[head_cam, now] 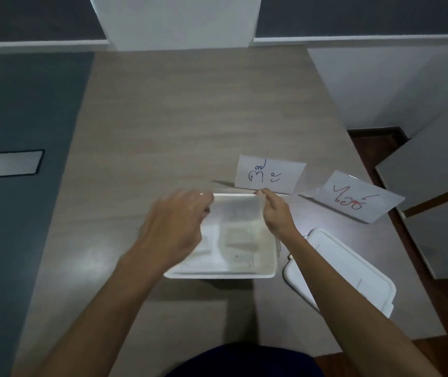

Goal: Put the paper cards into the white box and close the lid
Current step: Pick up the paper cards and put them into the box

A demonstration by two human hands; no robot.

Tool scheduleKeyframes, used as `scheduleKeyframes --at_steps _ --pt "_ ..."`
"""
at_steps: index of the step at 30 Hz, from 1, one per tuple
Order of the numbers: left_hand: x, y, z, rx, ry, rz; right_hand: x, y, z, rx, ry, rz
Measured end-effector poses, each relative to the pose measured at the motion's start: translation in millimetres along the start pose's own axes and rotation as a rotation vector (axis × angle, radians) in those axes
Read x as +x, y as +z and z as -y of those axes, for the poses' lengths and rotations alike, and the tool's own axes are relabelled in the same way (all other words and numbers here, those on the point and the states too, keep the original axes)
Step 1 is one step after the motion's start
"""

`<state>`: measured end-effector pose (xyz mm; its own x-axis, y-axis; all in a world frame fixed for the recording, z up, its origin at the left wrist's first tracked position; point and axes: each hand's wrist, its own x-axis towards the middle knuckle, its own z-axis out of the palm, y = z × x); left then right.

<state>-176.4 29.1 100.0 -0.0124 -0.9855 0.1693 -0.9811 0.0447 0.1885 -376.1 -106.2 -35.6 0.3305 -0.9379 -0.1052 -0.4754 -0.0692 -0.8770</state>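
Pale wood-grain worktop (179, 126) carries the open white box (267, 257), and a paper card (232, 210) is held flat just above its far end, one short edge in each grip. Right hand (277, 213) pinches the card's right edge between thumb and fingertips, arm reaching forward. Blurred left hand (174, 227) closes on the left edge, knuckles up.

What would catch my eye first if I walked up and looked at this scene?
Probably the two hands: the left hand and right hand hold a paper card by its ends over the open white box at the table's near edge. Next, two more cards stand beyond it, one with blue writing, one with red. The lid lies to the box's right.
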Motion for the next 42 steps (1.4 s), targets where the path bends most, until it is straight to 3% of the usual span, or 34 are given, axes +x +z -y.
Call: scheduleKeyframes --at_steps 4,7,10,13,16,17,20,22,25,29,32,35,38,42 --pt "-39.8 57.1 -12.2 0.043 0.040 0.285 -0.4 0.1 2.2 0.022 0.021 0.011" --pt "-53.4 81.5 -9.7 -0.145 -0.136 0.615 -1.1 -0.7 2.5 0.001 0.030 0.003" --pt "-59.7 84.2 -11.5 -0.304 -0.235 0.690 -0.7 -3.1 4.9 -0.038 0.012 0.000" --pt "-58.2 79.9 -8.0 -0.451 -0.259 0.506 8.0 -12.0 8.7 -0.123 0.002 0.003" --pt "-52.0 78.9 10.7 -0.308 -0.217 -0.038 34.2 -29.0 17.9 -0.297 -0.106 -0.091" --pt "-51.8 81.5 19.3 -0.241 -0.253 -0.124 47.4 -35.3 22.0 -0.398 -0.145 -0.125" --pt "-54.0 94.0 41.6 -0.271 -0.504 -0.005 91.0 -51.3 28.0 -0.692 -0.126 -0.059" --pt "-56.5 103.5 45.5 -0.463 -0.641 0.079 113.4 -53.9 24.6 -0.840 -0.024 0.059" --pt "-53.5 105.5 36.6 -0.806 -0.749 0.022 121.7 -50.3 22.2 -0.939 0.010 0.113" --pt "-49.7 103.9 24.1 -1.024 -0.843 -0.099 104.3 -48.8 40.5 -0.655 -0.057 -0.097" --pt "-48.9 108.1 24.0 -1.045 -0.848 -0.117 81.0 -57.2 80.8 -0.515 -0.296 -0.271" --pt "-47.3 112.4 27.9 -1.048 -0.830 -0.126 38.0 -64.8 123.1 -0.360 -0.552 -0.324" --pt "-44.7 116.6 30.8 -1.039 -0.850 -0.131 -13.1 -54.5 131.5 -0.407 -0.663 -0.169" --pt "-40.0 117.7 29.9 -1.055 -0.840 -0.125 -44.1 -20.5 85.3 -0.587 -0.485 0.098"
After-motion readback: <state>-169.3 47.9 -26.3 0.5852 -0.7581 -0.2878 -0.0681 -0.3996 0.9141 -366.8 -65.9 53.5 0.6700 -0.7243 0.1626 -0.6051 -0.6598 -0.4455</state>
